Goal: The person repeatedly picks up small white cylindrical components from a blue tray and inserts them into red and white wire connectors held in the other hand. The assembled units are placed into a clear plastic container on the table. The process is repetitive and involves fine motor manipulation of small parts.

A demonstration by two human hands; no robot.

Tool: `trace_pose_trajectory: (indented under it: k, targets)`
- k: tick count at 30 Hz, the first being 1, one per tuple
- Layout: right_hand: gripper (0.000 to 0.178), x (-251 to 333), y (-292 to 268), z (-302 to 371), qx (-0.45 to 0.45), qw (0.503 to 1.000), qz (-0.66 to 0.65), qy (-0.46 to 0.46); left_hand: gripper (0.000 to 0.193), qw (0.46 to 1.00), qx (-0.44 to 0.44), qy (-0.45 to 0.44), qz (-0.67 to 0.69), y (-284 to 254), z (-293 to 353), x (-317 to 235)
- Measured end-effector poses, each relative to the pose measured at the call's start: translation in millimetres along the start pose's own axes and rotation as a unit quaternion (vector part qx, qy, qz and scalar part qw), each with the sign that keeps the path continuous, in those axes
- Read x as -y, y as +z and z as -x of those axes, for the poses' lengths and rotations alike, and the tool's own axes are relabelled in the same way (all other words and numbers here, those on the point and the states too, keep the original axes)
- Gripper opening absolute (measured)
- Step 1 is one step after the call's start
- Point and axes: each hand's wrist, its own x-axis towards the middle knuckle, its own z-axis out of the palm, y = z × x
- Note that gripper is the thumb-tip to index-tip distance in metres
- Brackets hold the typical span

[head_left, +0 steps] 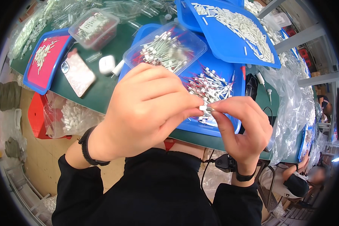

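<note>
My left hand [147, 109] is closed in a pinch on a small white cylindrical piece [204, 108], held above the front of a blue tray [214, 132]. Finger and thumb of my right hand [246, 126] pinch its other end, which looks greyish. Under my fingertips, the tray holds a pile of thin white pieces with red ends [211, 86]. A clear plastic box [197, 47] with similar white, pale green and red pieces rests in the tray, just beyond my left hand, which partly covers it.
A second blue tray [224, 54] with short white tubes overlaps at the back right. Leftward lie a phone [79, 75], a white rounded case [107, 64], a lidded clear box [96, 39] and a blue-rimmed red tray [32, 77]. Another person [297, 184] sits at right.
</note>
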Motion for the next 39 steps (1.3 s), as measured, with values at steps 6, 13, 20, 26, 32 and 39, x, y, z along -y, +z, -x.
trace_pose_trajectory:
  k: [6,13,20,26,32,39]
  targets:
    - [0.021,0,2,3,0.013,0.999,-0.031,0.016,0.016,0.999,-0.018,0.035,-0.030,1,1,-2]
    - [0.024,2,6,1,0.030,0.999,0.000,0.018,0.016,0.999,0.021,0.022,0.023,3,4,7]
    - [0.012,3,23,11,0.012,0.931,-0.249,0.266,0.021,0.881,-0.082,-0.221,0.409,18,12,6]
    - [0.012,7,35,11,-0.016,0.892,-0.313,0.325,0.018,0.948,-0.136,-0.143,0.251,32,18,14]
    - [0.011,1,35,8,-0.007,0.909,-0.268,0.320,0.022,0.947,-0.067,-0.165,0.268,26,17,19]
    - [0.014,-55,1,-7,0.114,0.973,0.100,0.173,0.016,0.963,0.132,-0.224,0.075,-16,-16,48]
